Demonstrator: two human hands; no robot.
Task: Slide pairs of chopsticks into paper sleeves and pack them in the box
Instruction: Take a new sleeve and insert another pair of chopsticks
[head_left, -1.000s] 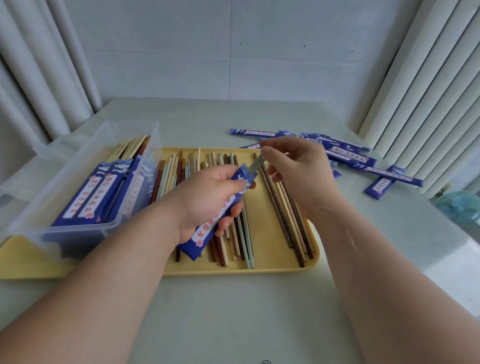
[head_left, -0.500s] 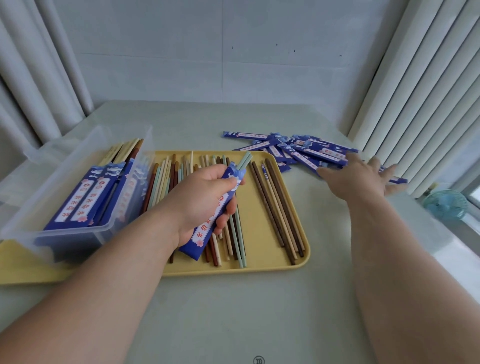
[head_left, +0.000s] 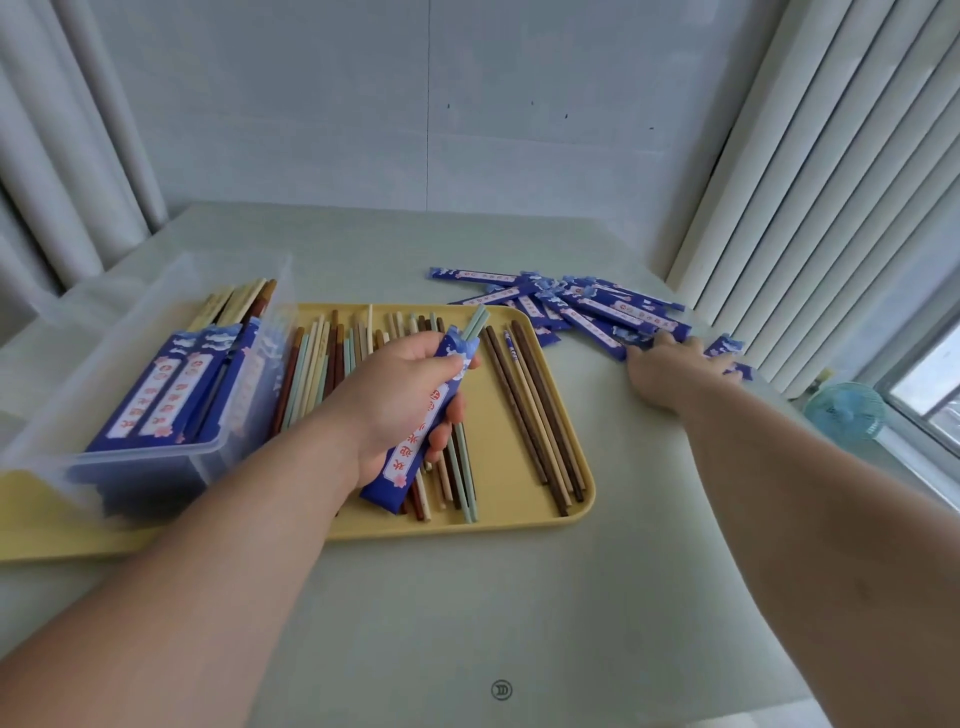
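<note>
Above the yellow tray (head_left: 545, 499), gripping a filled sleeve (head_left: 415, 452) with left hand (head_left: 395, 405) fingers curled round it, mint chopsticks (head_left: 475, 325) poking out, ready for the clear box (head_left: 156, 457) alongside, while laying straight right hand (head_left: 670, 371) fingers on the table's (head_left: 467, 623) pile of empty sleeves (head_left: 587, 306), likely to fetch another.

Clear plastic with a soft shine for the box (head_left: 244, 405). Matt yellow plastic, smooth, for the tray (head_left: 519, 519). Thin printed paper, a little glossy, for the held sleeve (head_left: 408, 457) and the loose sleeves (head_left: 597, 317). Dark chopsticks (head_left: 524, 415) like wood, matt; pastel chopsticks (head_left: 311, 364) smooth and evenly coloured. Smooth, matt surface on the table (head_left: 493, 623). Blue plastic on the small fan (head_left: 844, 410).
</note>
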